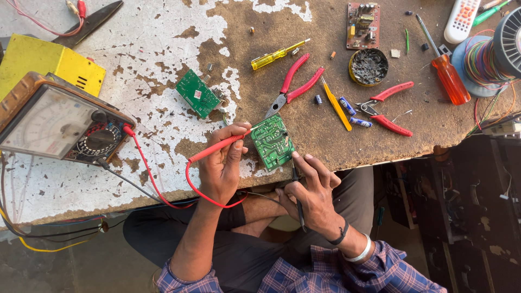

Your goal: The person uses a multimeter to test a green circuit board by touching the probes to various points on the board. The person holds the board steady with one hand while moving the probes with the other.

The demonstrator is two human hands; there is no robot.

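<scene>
From the head camera, the left hand [220,168] grips a red test probe [217,147], its tip laid on the upper edge of a green circuit board [273,142] that lies near the front edge of the worn table [163,49]. The right hand [312,190] is closed around a black test probe [297,202], fingers touching the board's lower right corner; whether the black tip meets the board is hard to tell, since the fingers cover it. The red lead [145,163] runs left to an analogue multimeter [54,122], which sits beside a yellow box [46,59]. A second green board [198,93] lies just above and left of the first. Red-handled pliers [293,87] rest just above the held board, a yellow screwdriver [277,54] farther up. To the right lie red cutters [386,107], an orange-handled screwdriver [446,73], a round tin [368,67] and a spool of coloured wire [491,54].
</scene>
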